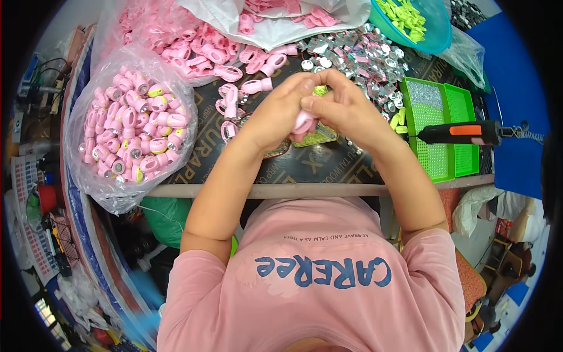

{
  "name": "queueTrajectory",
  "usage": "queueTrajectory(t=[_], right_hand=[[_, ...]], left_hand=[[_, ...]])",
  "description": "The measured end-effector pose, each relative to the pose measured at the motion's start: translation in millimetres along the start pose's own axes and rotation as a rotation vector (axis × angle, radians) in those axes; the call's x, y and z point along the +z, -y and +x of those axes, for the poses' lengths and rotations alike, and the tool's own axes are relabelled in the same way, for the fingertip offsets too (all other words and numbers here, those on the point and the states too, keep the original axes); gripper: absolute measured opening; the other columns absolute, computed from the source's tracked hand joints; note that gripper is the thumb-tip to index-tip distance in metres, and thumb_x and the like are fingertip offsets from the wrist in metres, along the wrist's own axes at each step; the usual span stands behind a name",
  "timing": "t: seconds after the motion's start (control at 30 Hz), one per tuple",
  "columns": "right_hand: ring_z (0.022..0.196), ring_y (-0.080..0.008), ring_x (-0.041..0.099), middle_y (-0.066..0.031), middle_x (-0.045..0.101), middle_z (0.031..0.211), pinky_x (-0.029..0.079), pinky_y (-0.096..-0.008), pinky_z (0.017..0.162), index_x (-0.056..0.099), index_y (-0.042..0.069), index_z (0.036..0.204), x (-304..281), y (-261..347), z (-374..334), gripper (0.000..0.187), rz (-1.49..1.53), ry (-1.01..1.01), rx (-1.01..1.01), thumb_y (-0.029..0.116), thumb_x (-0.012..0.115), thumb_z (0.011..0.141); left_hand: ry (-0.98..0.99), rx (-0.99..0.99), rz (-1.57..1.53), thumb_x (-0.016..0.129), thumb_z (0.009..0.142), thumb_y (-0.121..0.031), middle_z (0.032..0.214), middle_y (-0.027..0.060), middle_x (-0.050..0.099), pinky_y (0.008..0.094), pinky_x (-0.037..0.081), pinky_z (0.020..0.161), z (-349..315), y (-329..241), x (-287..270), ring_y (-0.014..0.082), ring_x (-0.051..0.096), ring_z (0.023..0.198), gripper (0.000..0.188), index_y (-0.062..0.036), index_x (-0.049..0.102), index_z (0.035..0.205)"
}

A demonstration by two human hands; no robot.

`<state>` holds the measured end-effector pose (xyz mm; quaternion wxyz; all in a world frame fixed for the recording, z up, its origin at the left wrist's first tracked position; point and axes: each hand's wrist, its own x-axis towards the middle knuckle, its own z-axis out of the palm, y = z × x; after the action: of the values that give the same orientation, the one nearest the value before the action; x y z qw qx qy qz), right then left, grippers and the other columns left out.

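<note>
Both of my hands meet over the near middle of the table. My left hand (pixel 280 111) is closed round a small pink plastic housing (pixel 304 122), which shows partly below the fingers. My right hand (pixel 346 104) is closed against the same housing, its thumb and bent fingers pressing at the upper end. Fingers cover most of the piece. Beneath the hands lies a shallow tray of small yellow-green parts (pixel 319 137), partly hidden. Just left of my left hand are several loose pink housings (pixel 230 97), each with a looped end.
A clear plastic bag (pixel 82 170) of pink pieces with silver ends stands at left. Farther back are piled pink housings (pixel 199 50), silvery parts (pixel 375 53) and a teal bowl (pixel 443 38). At right an orange-black electric screwdriver (pixel 463 132) hangs over green trays (pixel 434 167).
</note>
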<state>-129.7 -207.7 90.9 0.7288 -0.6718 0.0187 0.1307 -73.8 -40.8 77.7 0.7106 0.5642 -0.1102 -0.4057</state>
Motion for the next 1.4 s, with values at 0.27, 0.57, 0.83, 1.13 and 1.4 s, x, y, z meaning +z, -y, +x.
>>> queueTrajectory(t=[0.27, 0.57, 0.83, 1.13, 1.4], right_hand=[[0.076, -0.0193, 0.067, -0.0086, 0.072, 0.092, 0.055, -0.0326, 0.071, 0.070, 0.000, 0.108, -63, -8, -66, 0.017, -0.843, -0.256, -0.168, 0.004, 0.072, 0.092], [0.091, -0.0363, 0.066, -0.0156, 0.064, 0.100, 0.055, -0.0440, 0.077, 0.063, 0.000, 0.092, -71, -24, -156, 0.013, -1.452, -0.173, -0.061, -0.005, 0.058, 0.080], [0.087, -0.0291, 0.066, -0.0137, 0.066, 0.104, 0.055, -0.0347, 0.073, 0.068, 0.005, 0.122, -52, -28, -124, 0.038, -0.882, -0.137, -0.241, -0.005, 0.071, 0.085], [0.091, -0.0315, 0.065, -0.0092, 0.067, 0.101, 0.053, -0.0413, 0.080, 0.072, 0.006, 0.103, -31, -5, -65, 0.028, -0.806, -0.044, -0.611, 0.001, 0.079, 0.076], [0.091, -0.0313, 0.066, -0.0101, 0.065, 0.098, 0.054, -0.0400, 0.078, 0.072, 0.005, 0.097, -29, 1, -52, 0.022, -0.880, -0.012, -0.700, -0.003, 0.074, 0.077]], left_hand=[[-0.121, 0.030, -0.378, 0.038, 0.111, -0.050, 0.059, 0.0047, 0.051, 0.0275, 0.029, 0.040, 2, 40, -1, 0.0121, 0.037, 0.039, 0.044, -0.0107, 0.055, 0.122], [0.068, -0.035, -0.368, 0.028, 0.108, -0.062, 0.086, 0.0067, 0.061, 0.0271, 0.040, 0.044, 2, 39, 12, 0.0156, 0.056, 0.051, 0.067, -0.0051, 0.054, 0.132], [-0.052, -0.200, -0.678, 0.044, 0.109, -0.048, 0.090, 0.0081, 0.064, 0.0327, 0.057, 0.072, 15, 54, 34, 0.0209, 0.065, 0.079, 0.048, -0.0046, 0.059, 0.123], [-0.027, -0.157, -0.564, 0.049, 0.110, -0.037, 0.092, 0.0048, 0.062, 0.0350, 0.057, 0.075, 11, 50, 38, 0.0146, 0.062, 0.080, 0.033, -0.0073, 0.057, 0.120], [-0.016, -0.164, -0.595, 0.046, 0.112, -0.032, 0.101, 0.0058, 0.065, 0.0355, 0.057, 0.077, 4, 45, 38, 0.0167, 0.065, 0.087, 0.026, -0.0084, 0.057, 0.117]])
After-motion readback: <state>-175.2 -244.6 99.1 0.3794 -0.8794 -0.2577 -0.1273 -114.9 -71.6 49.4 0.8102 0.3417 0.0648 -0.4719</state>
